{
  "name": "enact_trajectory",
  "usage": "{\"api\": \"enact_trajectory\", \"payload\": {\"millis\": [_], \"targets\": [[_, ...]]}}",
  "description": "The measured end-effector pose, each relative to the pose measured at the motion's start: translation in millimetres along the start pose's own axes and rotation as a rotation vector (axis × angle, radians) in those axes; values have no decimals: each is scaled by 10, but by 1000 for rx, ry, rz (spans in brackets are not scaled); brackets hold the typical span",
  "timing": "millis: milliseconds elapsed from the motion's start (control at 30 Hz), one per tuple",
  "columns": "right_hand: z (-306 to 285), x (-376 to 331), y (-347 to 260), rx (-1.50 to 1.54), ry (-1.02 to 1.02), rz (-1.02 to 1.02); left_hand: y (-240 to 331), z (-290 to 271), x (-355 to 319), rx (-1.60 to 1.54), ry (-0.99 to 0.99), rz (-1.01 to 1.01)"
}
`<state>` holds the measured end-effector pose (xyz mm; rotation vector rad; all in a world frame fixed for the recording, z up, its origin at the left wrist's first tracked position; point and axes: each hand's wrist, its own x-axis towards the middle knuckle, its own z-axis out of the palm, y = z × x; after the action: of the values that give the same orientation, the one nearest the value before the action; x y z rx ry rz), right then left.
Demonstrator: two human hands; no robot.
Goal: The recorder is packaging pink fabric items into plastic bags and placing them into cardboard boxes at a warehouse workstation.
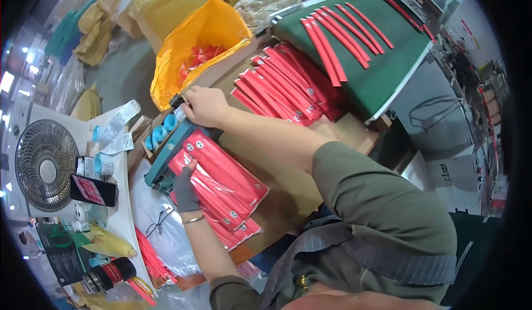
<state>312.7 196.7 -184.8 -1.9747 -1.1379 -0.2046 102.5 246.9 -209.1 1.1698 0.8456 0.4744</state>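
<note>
A teal bar-type sealer (pixel 169 157) runs slantwise in front of me, left of centre. At its far end my right hand (pixel 206 106) is closed over the end of its arm, with the fingers bent. Flat red packets in clear plastic wrap (pixel 219 180) lie beside the bar, their far ends close to it. My left hand (pixel 185 191), in a grey fingerless glove, is closed at the left edge of these packets, near the bar's near end. Part of its fingers is hidden. Light-blue rolls of labels (pixel 160 134) sit just left of the sealer.
More red packets (pixel 288 83) are piled beyond my right forearm. A green conveyor belt (pixel 354 60) at the far right carries separate red strips (pixel 352 30). A yellow bag (pixel 194 49) holds red pieces. To the left are a fan (pixel 47 166), a phone (pixel 93 190) and a dark bottle (pixel 109 274).
</note>
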Motion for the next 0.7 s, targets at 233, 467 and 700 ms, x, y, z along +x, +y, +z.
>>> {"api": "enact_trajectory", "payload": {"millis": [233, 467, 700], "targets": [[-1398, 209, 1112, -115, 71, 99, 418, -474, -476, 194, -76, -52], [-3684, -465, 2856, -616, 156, 993, 209, 309, -736, 901, 310, 742], [-2092, -485, 1397, -563, -115, 194, -516, 2007, 383, 723, 173, 165]]}}
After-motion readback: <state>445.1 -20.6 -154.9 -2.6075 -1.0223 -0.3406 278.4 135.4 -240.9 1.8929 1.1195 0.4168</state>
